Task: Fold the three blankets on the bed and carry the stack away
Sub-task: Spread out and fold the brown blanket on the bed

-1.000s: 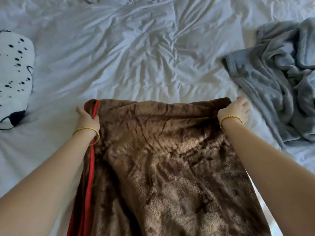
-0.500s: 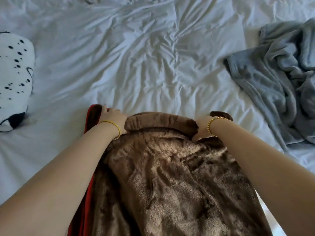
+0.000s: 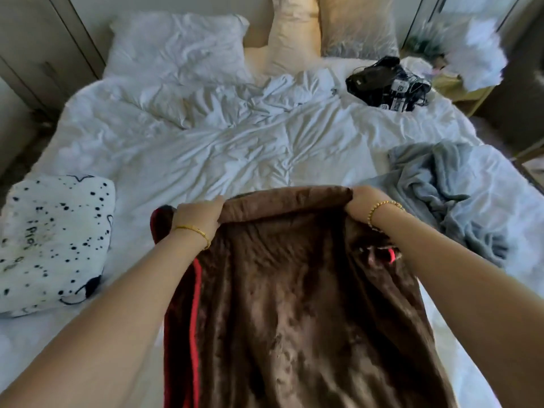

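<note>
A brown plush blanket (image 3: 294, 304) with a red edge lies lengthwise in front of me on the white bed (image 3: 206, 148). My left hand (image 3: 200, 214) grips its far fold at the left. At the fold's right corner my right hand (image 3: 363, 201) has the fabric bunched in its fingers. The far edge is lifted and rolled over toward me. A white blanket with black spots (image 3: 53, 240) sits folded at the left. A grey blanket (image 3: 450, 189) lies crumpled at the right.
White pillow (image 3: 176, 45) and two yellowish pillows (image 3: 297, 30) stand at the head of the bed. A black bundle with labels (image 3: 388, 83) lies at the far right of the bed. A nightstand with white items (image 3: 468, 69) stands beyond it.
Both hands went from the blanket's far corners to gripping its far edge and have lifted it, rolled over, off the bed. My head has risen, so more of the bed shows.
</note>
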Demonstrator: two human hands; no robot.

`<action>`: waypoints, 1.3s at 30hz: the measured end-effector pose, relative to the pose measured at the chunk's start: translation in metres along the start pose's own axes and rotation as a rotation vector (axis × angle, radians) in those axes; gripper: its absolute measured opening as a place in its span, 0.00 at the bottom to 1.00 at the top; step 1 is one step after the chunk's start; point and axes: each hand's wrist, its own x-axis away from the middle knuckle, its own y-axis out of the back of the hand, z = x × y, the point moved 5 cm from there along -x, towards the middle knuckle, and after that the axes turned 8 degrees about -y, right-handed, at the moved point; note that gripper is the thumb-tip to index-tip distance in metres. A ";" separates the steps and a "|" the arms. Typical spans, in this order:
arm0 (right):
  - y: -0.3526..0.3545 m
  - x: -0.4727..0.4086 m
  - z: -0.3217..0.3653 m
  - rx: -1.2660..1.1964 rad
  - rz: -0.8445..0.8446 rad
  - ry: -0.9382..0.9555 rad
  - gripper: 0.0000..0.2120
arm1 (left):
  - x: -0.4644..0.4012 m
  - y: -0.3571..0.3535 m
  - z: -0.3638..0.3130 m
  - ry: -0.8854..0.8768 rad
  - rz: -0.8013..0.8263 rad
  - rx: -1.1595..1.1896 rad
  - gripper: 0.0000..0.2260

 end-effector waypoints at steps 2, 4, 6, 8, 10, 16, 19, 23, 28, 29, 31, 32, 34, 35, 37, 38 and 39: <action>0.056 -0.005 0.014 -0.050 -0.184 -0.023 0.16 | -0.017 0.059 0.014 0.062 -0.182 -0.002 0.12; 0.089 -0.006 0.026 -0.005 -0.211 -0.039 0.16 | -0.030 0.099 0.026 0.097 -0.196 -0.031 0.12; 0.098 0.000 0.033 0.125 -0.228 -0.048 0.15 | -0.035 0.109 0.031 0.088 -0.111 -0.135 0.17; 0.086 0.011 0.033 0.254 -0.275 -0.055 0.13 | -0.028 0.097 0.029 0.059 -0.078 -0.216 0.22; 0.059 0.023 0.026 0.328 -0.298 -0.033 0.13 | -0.016 0.071 0.024 0.025 -0.031 -0.250 0.24; 0.003 0.040 -0.016 0.374 -0.497 0.080 0.15 | 0.005 0.028 0.002 -0.029 -0.110 -0.032 0.13; -0.019 0.049 -0.045 0.363 -0.549 0.092 0.21 | 0.017 -0.001 -0.028 -0.183 -0.014 0.110 0.08; -0.090 0.058 -0.079 0.529 -0.233 0.116 0.22 | 0.059 -0.091 -0.080 -0.372 0.456 0.049 0.14; -0.154 0.054 -0.131 0.503 0.181 -0.137 0.26 | 0.093 -0.168 -0.104 -0.273 0.840 0.123 0.19; -0.163 0.050 -0.137 0.431 0.325 -0.154 0.25 | 0.093 -0.173 -0.102 -0.227 0.889 0.162 0.19; -0.164 0.032 -0.143 0.112 0.441 -0.206 0.20 | 0.083 -0.176 -0.098 -0.093 0.892 0.292 0.19; -0.156 0.019 -0.145 -0.094 0.353 -0.240 0.16 | 0.072 -0.172 -0.096 -0.023 0.819 0.355 0.18; -0.134 -0.009 -0.155 -0.351 0.074 -0.317 0.06 | 0.046 -0.161 -0.095 0.089 0.562 0.418 0.17; -0.128 -0.022 -0.159 -0.389 0.012 -0.352 0.06 | 0.034 -0.155 -0.096 0.127 0.414 0.409 0.16; -0.132 -0.040 -0.164 -0.404 0.092 -0.416 0.20 | 0.015 -0.142 -0.102 0.183 0.133 0.356 0.11; -0.137 -0.046 -0.165 -0.430 0.174 -0.439 0.27 | 0.007 -0.138 -0.108 0.199 0.039 0.331 0.13; -0.142 -0.052 -0.166 -0.488 0.234 -0.442 0.32 | 0.001 -0.138 -0.114 0.205 0.000 0.314 0.17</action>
